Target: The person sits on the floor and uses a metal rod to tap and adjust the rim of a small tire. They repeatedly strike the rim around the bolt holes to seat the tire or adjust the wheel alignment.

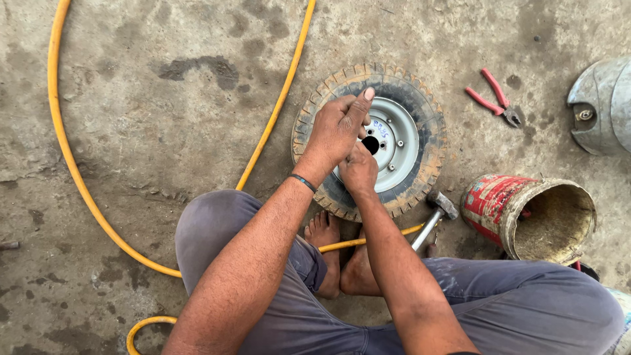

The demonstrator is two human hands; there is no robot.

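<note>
Concrete floor [164, 98], stained and dusty, under small wheel [420, 138].

Red labelled can [499, 204] tipped, right of wheel [420, 158].

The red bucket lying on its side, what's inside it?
The red bucket shows only a dirty, crusted brown inside wall; nothing loose is visible. Its deepest part is in shadow.

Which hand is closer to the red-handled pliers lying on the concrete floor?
The right hand, though narrowly. It is over the small wheel's grey rim, left of and below the red-handled pliers; the left hand is just farther left.
</note>
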